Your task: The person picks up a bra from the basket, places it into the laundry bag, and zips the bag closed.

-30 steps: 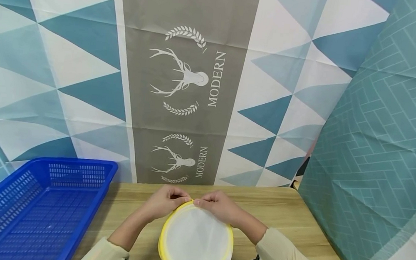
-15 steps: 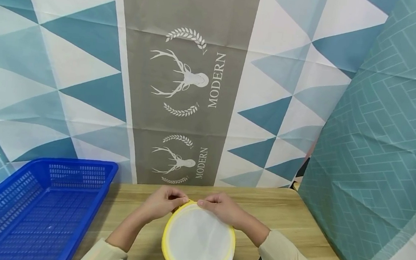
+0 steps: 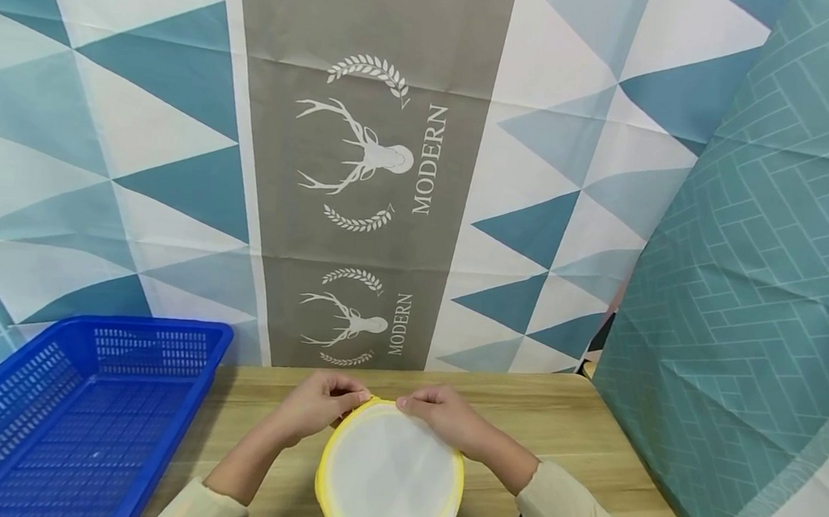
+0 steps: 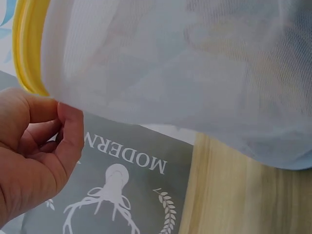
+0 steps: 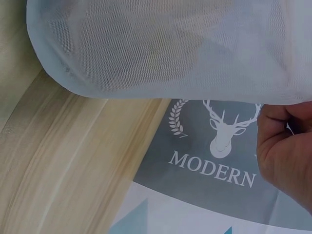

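A round white mesh laundry bag (image 3: 393, 481) with yellow trim stands at the front middle of the table in the head view. My left hand (image 3: 325, 406) pinches the yellow edge (image 4: 29, 46) at the far left of its top, thumb against fingertips. A short way to the right, my right hand (image 3: 447, 418) pinches the same far rim between thumb and bent fingers. Below the rim, the soft mesh wall (image 5: 146, 48) hangs down, seen close up in both wrist views. In the right wrist view, only part of my right hand (image 5: 287, 151) shows at the edge.
To the left sits a large blue plastic basket (image 3: 177, 427) with perforated walls. Wooden tabletop (image 3: 549, 421) surrounds the bag. A patterned cloth (image 3: 357, 228) hangs along the back, and a teal cloth (image 3: 768, 326) bounds the right side.
The gap between my two hands along the rim has widened slightly, the left shifting left and the right shifting right. The bag moved a little to the right, then back left.
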{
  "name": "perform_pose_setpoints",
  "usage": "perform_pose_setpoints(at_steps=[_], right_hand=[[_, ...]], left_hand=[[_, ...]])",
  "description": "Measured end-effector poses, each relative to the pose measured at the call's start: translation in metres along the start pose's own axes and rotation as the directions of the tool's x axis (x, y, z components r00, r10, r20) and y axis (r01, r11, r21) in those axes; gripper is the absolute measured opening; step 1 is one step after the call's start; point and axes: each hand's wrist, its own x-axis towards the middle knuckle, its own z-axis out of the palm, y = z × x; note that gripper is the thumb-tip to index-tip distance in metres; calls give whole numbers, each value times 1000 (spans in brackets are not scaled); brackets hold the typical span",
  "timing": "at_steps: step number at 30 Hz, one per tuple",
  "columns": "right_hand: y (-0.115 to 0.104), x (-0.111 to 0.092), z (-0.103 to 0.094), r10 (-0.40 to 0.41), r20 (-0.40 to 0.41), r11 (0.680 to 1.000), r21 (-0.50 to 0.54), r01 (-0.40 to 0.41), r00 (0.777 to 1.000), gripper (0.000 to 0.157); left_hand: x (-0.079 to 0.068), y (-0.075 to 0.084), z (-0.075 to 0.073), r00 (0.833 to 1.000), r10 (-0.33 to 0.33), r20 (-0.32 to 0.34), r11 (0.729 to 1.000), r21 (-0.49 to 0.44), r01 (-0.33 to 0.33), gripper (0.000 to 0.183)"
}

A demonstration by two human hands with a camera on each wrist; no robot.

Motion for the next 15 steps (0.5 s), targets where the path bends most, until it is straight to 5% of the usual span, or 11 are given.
perform_pose_setpoints(at_steps=[9,15], right_hand=[[-9,-3,3,-19,-12,1000,-2,19,1000,31],[-12,-2,0,6,-13,999,-46,-6,1000,40]], left_hand=[[5,9,-5,999,43,-18,995,89,-41,21],[12,11,-7,994,82,67,985,144,-91,20]])
